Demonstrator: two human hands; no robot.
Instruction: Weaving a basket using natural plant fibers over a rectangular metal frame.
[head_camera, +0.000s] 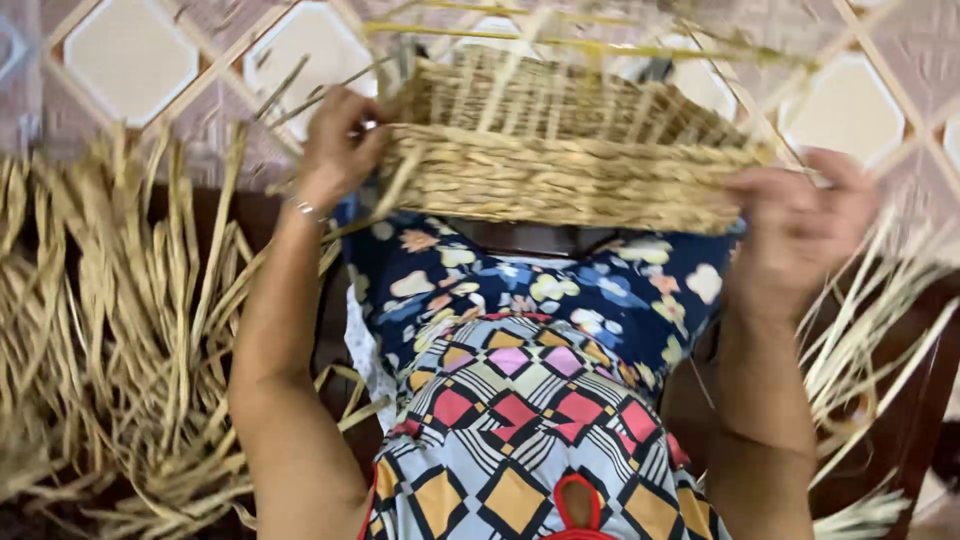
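Both hands grip a half-woven straw basket (560, 150): left hand (338, 148) curled round its corner, right hand (800, 225) blurred, closed on the opposite end.

Both hands, left (340, 145) and right (800, 225), hold a woven straw basket (560, 150) over the lap.

Bare arms, a thin bracelet (305, 210) on the left wrist, and colourful geometric and floral patterned clothing (520, 400).
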